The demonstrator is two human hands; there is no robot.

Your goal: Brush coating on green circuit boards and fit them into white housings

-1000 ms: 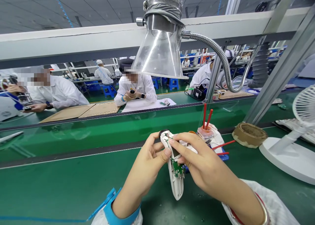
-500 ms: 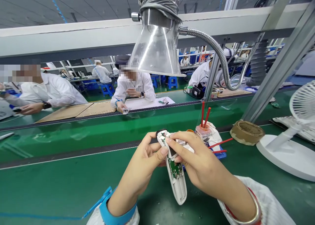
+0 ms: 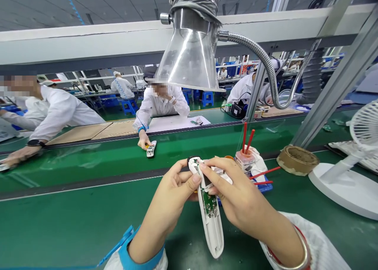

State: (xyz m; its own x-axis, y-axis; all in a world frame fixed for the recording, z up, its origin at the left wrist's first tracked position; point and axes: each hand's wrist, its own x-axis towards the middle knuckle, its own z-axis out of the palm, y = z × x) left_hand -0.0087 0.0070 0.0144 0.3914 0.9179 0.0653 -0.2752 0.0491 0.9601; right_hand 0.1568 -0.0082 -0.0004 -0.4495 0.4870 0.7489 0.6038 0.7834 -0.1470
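Note:
My left hand and my right hand both grip a long white plastic device housing from either side, low over the green bench mat. Its shell is open, with a green circuit board lying in it. My fingertips cover the top end. A small white piece sits behind my right fingers, partly hidden. A blue wrist strap circles my left wrist.
Just beyond my hands stand a cup with red sticks and a blue tray. A tape roll and a white fan are to the right. A glass partition separates me from co-workers, and a metal fume hood hangs above.
The housing's lower end has swung slightly down and to the right in my hands. Across the partition, a co-worker's hand has moved down onto a small white device.

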